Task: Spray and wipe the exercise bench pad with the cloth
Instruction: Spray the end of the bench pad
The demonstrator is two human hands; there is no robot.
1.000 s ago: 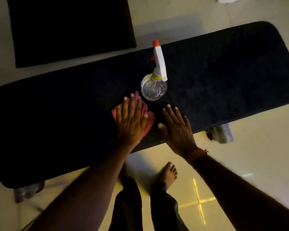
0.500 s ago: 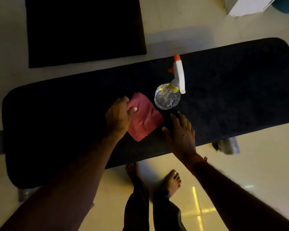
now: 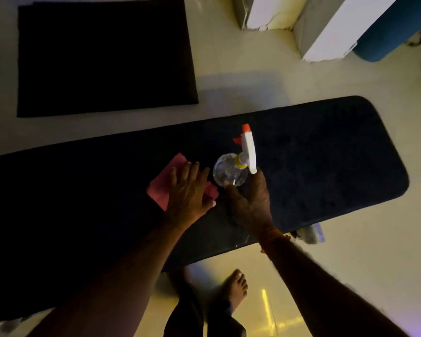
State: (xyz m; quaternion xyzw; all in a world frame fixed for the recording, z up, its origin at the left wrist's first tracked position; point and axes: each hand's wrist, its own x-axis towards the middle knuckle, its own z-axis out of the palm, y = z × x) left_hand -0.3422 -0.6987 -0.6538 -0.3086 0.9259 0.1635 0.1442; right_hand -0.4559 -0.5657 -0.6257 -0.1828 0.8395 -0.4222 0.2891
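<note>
The long black bench pad [image 3: 326, 166] runs across the view. A pink cloth [image 3: 164, 184] lies flat on its middle. My left hand [image 3: 190, 190] rests flat on the cloth, fingers spread. Just right of it stands a clear spray bottle [image 3: 229, 170] with a white trigger head and orange nozzle. My right hand [image 3: 250, 203] wraps around the bottle's near side, thumb on the left and fingers on the right.
A second black pad [image 3: 102, 57] lies on the pale floor beyond the bench. White furniture legs [image 3: 326, 32] and a blue object [image 3: 394, 27] stand at the top right. My bare feet [image 3: 236, 288] are under the bench's near edge.
My left hand went from pinching the cloth's edge to lying flat on it. My right hand slid forward from the pad and closed around the spray bottle.
</note>
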